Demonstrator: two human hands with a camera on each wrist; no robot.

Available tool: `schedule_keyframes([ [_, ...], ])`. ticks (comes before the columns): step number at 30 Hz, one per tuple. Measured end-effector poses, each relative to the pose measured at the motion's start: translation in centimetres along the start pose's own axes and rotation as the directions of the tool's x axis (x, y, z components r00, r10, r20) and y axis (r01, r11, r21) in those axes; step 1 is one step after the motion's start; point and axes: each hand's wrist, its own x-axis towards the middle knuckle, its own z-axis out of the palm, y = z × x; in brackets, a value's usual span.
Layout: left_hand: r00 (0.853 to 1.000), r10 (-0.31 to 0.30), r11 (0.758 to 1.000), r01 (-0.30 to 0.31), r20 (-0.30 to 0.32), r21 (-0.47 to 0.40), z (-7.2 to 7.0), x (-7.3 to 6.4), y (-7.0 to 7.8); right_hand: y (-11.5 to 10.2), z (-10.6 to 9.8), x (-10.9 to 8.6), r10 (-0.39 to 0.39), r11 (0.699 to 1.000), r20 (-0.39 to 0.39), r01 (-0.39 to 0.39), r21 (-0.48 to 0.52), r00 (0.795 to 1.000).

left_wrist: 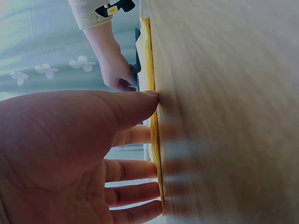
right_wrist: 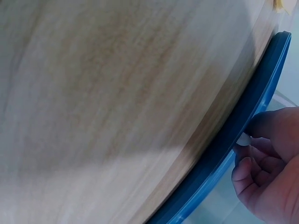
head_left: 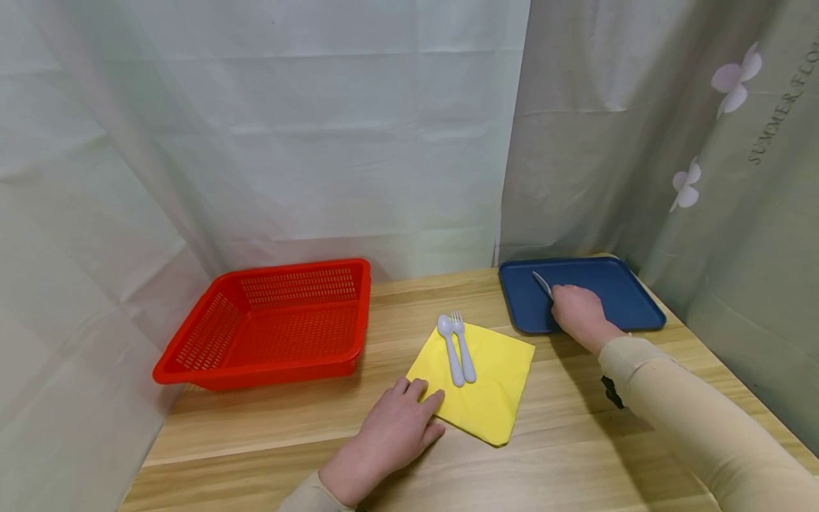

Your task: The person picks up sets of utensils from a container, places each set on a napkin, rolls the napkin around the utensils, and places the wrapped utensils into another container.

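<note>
My right hand [head_left: 579,313] pinches a pale grey knife [head_left: 542,283] over the near left part of the blue tray [head_left: 614,288]. The handle end [right_wrist: 244,139] shows between thumb and curled fingers in the right wrist view, close to the tray rim. On the yellow napkin [head_left: 495,398], a pale spoon [head_left: 451,355] and fork [head_left: 464,352] lie side by side, their heads toward the back. My left hand [head_left: 395,425] rests at the napkin's near left edge, fingers extended. Thumb and fingertips touch that edge in the left wrist view.
A red perforated basket [head_left: 355,366] stands at the left of the wooden table [head_left: 550,455]. Pale curtains [head_left: 358,142] hang behind and at both sides. The blue tray lies at the back right, near the table's right edge.
</note>
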Motion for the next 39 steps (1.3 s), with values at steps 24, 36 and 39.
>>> schedule_keyframes([
  [24,1.0,0.006,1.0,-0.006,-0.001,0.007,-0.1,0.0,0.0,-0.6,0.0,-0.5,-0.016,0.997,-0.071,0.021,0.069,0.997],
  [36,1.0,0.003,1.0,-0.003,0.004,0.009,0.3,0.0,0.0,-1.4,-0.4,-1.1,-0.043,0.995,-0.122,0.054,0.087,0.992],
  [39,1.0,-0.002,1.0,0.002,0.011,0.008,0.4,0.1,-0.1,-1.4,-0.4,-1.1,-0.042,0.994,-0.136,0.055,0.096,0.99],
])
